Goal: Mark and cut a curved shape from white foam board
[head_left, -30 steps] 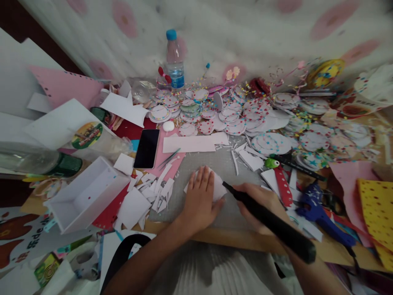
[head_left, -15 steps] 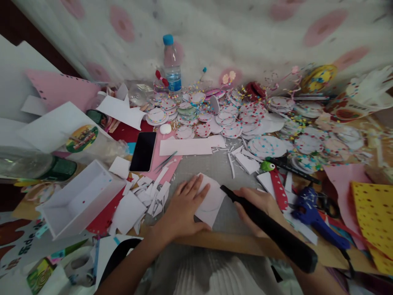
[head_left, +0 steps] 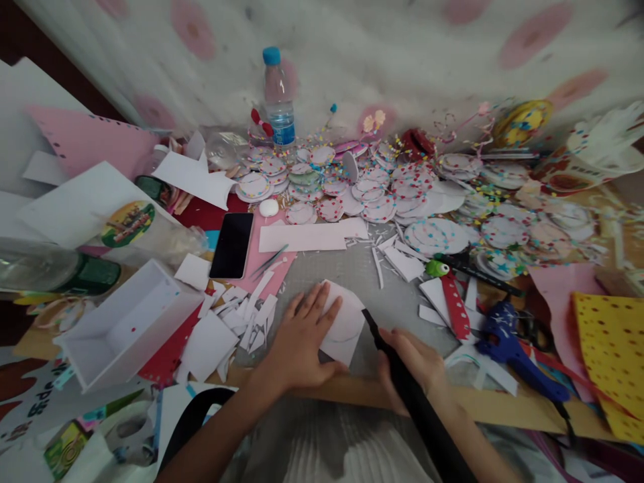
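My left hand (head_left: 299,345) lies flat with its fingers stretched over a white piece of card (head_left: 349,318), pressing it against the grey cutting mat (head_left: 322,268). A curved pencil line shows on the card, and its upper corner is trimmed away. Wrapped around a long black utility knife (head_left: 408,389), my right hand (head_left: 420,362) is just right of the card. The knife's tip touches or nearly touches the card's right edge; I cannot tell which. Small white offcuts (head_left: 241,315) lie left of my left hand.
Behind the mat are many stacked round decorated discs (head_left: 372,191) and a water bottle (head_left: 278,100). To the left are a phone (head_left: 232,245), tweezers (head_left: 270,262) and a white open box (head_left: 131,322). A blue glue gun (head_left: 523,359) and yellow dotted sheet (head_left: 611,349) lie right.
The knife's handle has swung lower and more upright, with its tip slightly lower along the card's right edge. My right hand has shifted down a little. My left hand stays on the card.
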### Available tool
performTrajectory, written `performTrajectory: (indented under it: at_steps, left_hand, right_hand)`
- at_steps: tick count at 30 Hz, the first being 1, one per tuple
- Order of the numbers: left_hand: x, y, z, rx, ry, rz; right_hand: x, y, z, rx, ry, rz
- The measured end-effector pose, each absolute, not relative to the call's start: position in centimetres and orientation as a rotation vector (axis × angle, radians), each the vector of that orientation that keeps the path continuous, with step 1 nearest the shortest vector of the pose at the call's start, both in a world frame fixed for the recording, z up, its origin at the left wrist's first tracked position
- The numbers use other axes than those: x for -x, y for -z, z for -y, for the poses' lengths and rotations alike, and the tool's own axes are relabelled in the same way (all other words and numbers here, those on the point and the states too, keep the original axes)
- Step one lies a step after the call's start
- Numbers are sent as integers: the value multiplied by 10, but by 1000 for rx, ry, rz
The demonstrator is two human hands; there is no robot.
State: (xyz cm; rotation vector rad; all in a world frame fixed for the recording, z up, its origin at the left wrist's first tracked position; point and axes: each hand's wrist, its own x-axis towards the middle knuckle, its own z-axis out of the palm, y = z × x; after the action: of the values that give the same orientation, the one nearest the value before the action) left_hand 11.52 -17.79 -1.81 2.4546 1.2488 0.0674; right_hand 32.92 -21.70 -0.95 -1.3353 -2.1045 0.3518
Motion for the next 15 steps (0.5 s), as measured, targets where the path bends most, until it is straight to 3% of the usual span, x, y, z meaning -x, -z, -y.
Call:
performTrajectory:
  at_steps: [8,15]
  left_hand:
    - [-172,31,194,-2279,-272,-1728]
    - [-174,30,193,-2269,-294,-1732]
  right_hand:
    - [-347,-3,157,1256,-400,2239]
    - [-351,6,165,1151,-301,2317]
